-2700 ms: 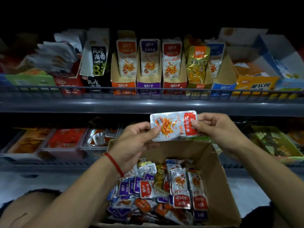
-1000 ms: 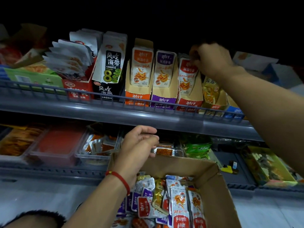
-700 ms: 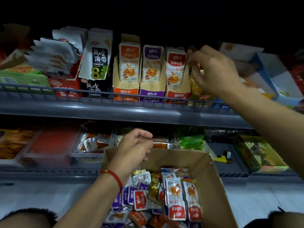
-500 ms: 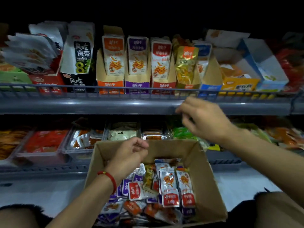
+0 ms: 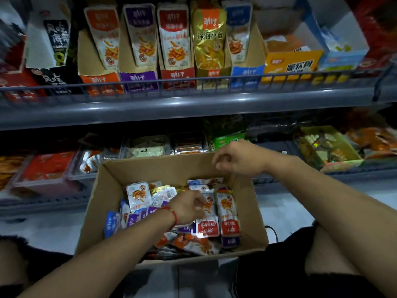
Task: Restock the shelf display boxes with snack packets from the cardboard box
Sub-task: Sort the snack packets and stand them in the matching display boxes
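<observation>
Nearest you, the cardboard box (image 5: 101, 211) sits in your lap with its flaps open, its floor heaped with small snack packets (image 5: 139, 195) in red, purple, blue and gold. Your left hand (image 5: 189, 206), with a red cord (image 5: 174, 217) round the wrist, is down inside the box, fingers curled over a red-and-white packet (image 5: 208, 229) lying on top of the heap; whether the fingertips actually pinch it you cannot tell, since the hand is blurred. Your right hand (image 5: 238, 158) hovers above the far right rim of the box, fingers loosely curled and holding nothing. Just beyond the box, the lower shelf (image 5: 64, 203) carries clear trays (image 5: 45, 171) of red and orange goods, and a green pack (image 5: 228, 139) stands behind your right hand. Above, behind a grey wire rail (image 5: 193, 82), the upper shelf holds the display boxes side by side: orange (image 5: 101, 81), purple (image 5: 138, 79), red (image 5: 178, 76), gold (image 5: 212, 72) and blue (image 5: 247, 73), each with upright packets standing in it. To their right is a yellow box (image 5: 292, 62).
</observation>
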The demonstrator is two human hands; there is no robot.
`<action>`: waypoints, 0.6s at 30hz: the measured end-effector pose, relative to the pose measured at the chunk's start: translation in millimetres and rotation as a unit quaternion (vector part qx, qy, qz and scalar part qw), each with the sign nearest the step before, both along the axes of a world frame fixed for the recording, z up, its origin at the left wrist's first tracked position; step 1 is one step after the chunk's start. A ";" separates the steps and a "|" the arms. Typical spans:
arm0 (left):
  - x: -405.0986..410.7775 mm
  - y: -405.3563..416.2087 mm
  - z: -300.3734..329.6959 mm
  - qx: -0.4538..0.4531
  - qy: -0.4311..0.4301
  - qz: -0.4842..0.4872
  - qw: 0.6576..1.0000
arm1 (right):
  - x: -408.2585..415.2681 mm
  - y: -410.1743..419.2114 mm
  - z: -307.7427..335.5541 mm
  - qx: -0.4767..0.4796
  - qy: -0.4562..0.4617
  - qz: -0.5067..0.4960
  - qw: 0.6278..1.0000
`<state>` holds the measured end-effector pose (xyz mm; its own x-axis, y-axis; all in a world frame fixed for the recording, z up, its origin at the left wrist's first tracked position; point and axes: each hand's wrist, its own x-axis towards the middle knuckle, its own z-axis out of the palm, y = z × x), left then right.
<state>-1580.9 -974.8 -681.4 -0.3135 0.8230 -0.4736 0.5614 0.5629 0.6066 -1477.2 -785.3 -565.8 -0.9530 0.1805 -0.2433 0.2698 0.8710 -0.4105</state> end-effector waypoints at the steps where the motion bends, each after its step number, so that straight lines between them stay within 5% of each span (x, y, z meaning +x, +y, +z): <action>1: 5.7 12.7 -4.9 0.021 0.010 -0.001 1.000 | -1.2 0.3 0.8 -0.006 0.017 -0.005 1.000; 11: 27.9 69.7 -45.8 0.017 0.262 -0.162 0.951 | 9.9 0.4 4.3 -0.047 0.040 -0.002 0.998; 15: 12.8 56.4 -30.7 0.056 0.217 -0.065 0.972 | 18.5 5.7 7.6 -0.068 0.044 -0.020 0.997; 18: -0.7 41.3 -4.6 0.057 0.086 0.063 0.993 | 22.6 9.4 7.3 -0.065 0.039 -0.029 0.997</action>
